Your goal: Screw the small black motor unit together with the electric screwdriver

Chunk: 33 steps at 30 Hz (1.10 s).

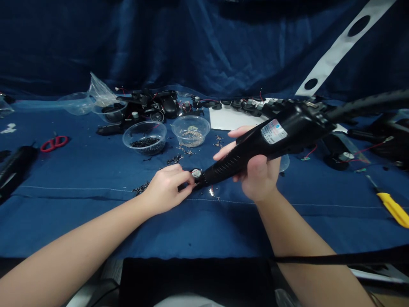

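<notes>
On my feed, the right hand (259, 172) is clamped around a black corded electric screwdriver (246, 160), whose tip meets a small round metal-faced part (196, 173) at 3 o'clock from the left hand (166, 190). The left fingers (180, 178) sit together, seemingly pinching that part, though I can't see the whole grip. This looks like screw driving; the next move calls for keeping the tip square. A clear cup of black screws (143, 122) sits at the part's 10 o'clock.
</notes>
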Each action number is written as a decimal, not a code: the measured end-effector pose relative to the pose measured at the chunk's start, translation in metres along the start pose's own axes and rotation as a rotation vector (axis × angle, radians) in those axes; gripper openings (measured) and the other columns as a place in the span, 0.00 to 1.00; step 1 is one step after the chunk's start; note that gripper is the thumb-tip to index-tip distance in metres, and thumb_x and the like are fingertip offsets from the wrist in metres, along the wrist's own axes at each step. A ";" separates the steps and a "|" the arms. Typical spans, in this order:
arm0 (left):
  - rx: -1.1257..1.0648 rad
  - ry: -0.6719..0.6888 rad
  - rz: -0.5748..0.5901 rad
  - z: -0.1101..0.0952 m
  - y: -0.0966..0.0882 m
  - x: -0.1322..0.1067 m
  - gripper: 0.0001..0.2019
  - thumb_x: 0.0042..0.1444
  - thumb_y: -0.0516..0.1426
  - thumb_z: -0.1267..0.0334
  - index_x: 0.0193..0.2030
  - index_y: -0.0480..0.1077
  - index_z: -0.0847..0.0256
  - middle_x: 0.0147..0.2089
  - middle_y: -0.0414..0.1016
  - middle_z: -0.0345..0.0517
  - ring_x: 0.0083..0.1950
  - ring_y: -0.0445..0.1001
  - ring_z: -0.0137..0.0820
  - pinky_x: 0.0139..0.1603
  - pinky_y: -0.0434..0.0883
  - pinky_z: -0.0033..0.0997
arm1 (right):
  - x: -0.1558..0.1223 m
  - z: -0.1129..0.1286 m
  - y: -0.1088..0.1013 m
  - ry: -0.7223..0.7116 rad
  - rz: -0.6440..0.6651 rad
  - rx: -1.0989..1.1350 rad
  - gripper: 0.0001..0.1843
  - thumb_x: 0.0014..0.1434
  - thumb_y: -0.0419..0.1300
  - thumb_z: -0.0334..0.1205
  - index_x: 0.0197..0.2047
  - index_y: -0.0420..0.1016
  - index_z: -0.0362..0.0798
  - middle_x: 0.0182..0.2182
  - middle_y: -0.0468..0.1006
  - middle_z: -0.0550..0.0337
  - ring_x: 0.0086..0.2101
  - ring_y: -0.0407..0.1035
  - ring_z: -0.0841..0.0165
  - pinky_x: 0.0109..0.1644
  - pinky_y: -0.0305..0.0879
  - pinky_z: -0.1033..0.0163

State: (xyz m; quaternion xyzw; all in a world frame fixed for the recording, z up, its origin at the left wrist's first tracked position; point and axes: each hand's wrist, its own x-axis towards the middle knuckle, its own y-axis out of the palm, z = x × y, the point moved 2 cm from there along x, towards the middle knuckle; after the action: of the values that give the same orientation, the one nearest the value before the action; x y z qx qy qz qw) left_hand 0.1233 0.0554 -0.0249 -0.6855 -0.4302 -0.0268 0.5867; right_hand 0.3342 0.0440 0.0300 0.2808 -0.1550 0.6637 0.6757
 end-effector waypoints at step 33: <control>-0.064 0.049 0.094 0.009 -0.001 0.003 0.05 0.66 0.58 0.69 0.41 0.75 0.60 0.37 0.79 0.44 0.39 0.77 0.32 0.42 0.74 0.32 | -0.004 -0.007 0.000 -0.181 0.014 -0.206 0.24 0.66 0.55 0.65 0.51 0.77 0.57 0.30 0.84 0.56 0.28 0.79 0.60 0.30 0.78 0.52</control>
State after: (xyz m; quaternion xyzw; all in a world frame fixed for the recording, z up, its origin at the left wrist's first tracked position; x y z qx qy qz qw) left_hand 0.1201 0.0640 -0.0251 -0.7225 -0.3822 -0.0297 0.5754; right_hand 0.3332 0.0445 0.0222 0.2676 -0.2847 0.6211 0.6794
